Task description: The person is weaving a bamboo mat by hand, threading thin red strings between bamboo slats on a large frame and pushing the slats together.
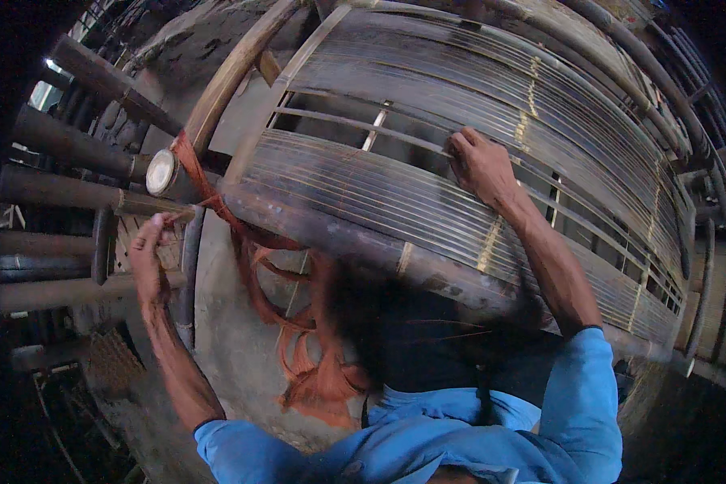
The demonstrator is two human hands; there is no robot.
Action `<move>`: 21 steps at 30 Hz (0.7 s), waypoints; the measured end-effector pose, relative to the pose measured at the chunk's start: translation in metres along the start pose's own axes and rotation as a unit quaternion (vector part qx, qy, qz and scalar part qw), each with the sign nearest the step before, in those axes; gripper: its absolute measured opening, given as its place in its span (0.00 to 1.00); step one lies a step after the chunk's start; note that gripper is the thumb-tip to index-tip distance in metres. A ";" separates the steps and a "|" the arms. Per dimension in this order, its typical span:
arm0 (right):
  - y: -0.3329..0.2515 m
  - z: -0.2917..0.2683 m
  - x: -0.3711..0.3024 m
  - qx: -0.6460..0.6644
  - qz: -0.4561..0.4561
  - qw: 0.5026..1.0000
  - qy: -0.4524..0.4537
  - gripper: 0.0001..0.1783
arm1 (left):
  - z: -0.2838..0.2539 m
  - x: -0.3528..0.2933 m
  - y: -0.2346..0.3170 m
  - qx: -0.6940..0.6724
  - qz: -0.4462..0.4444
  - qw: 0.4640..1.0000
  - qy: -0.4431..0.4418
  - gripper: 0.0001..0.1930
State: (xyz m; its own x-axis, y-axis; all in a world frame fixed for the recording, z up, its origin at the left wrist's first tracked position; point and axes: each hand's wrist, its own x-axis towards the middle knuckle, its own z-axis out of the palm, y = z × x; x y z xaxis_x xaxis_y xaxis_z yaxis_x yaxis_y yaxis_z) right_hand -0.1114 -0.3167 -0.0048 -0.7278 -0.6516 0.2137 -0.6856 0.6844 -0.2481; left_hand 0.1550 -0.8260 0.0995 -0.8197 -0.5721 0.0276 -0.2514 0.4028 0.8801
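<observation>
In front of me lies a slatted bamboo panel (339, 173), its thin strips running lengthwise with open gaps between some of them. My right hand (482, 168) is closed at a strip beside a gap near the panel's middle. What its curled fingers hold is hidden. Off the panel's left end, my left hand (148, 246) is pinched on a thin reddish strand, which runs toward an orange-red fibre bundle (187, 161). This bundle passes by the panel's left corner, and loose orange-red fibres (319, 379) trail down to the floor.
A thick bamboo pole (331, 230) forms the panel's near edge, against my dark-clothed lap. Stacked bamboo poles (64, 185) crowd the left side, one with a pale cut end (160, 173). More curved poles (621, 40) border the far right. Grey floor (226, 306) shows below the left corner.
</observation>
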 end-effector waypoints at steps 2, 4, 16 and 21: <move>-0.001 -0.001 -0.013 0.082 0.004 0.997 -0.005 0.17 | 0.011 -0.008 0.039 -0.095 -0.001 0.995 0.028 0.20; 0.005 -0.002 -0.016 0.145 0.043 0.987 -0.059 0.20 | 0.014 -0.003 0.062 -0.189 -0.001 0.980 0.054 0.18; -0.023 0.031 0.039 0.314 0.186 0.922 -0.127 0.26 | 0.199 0.106 0.073 0.116 0.263 0.946 -0.148 0.15; -0.029 0.104 0.099 0.319 0.206 0.924 -0.041 0.21 | 0.323 0.131 0.039 0.283 0.162 0.934 -0.146 0.12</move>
State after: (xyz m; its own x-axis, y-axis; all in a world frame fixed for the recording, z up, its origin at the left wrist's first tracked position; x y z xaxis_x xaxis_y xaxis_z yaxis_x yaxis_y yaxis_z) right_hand -0.1615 -0.4347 -0.0743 -0.9036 -0.4191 -0.0886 -0.1832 0.5651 -0.8044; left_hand -0.1287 -0.6544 -0.0156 -0.9848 -0.1676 0.0460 -0.1289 0.8818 0.4538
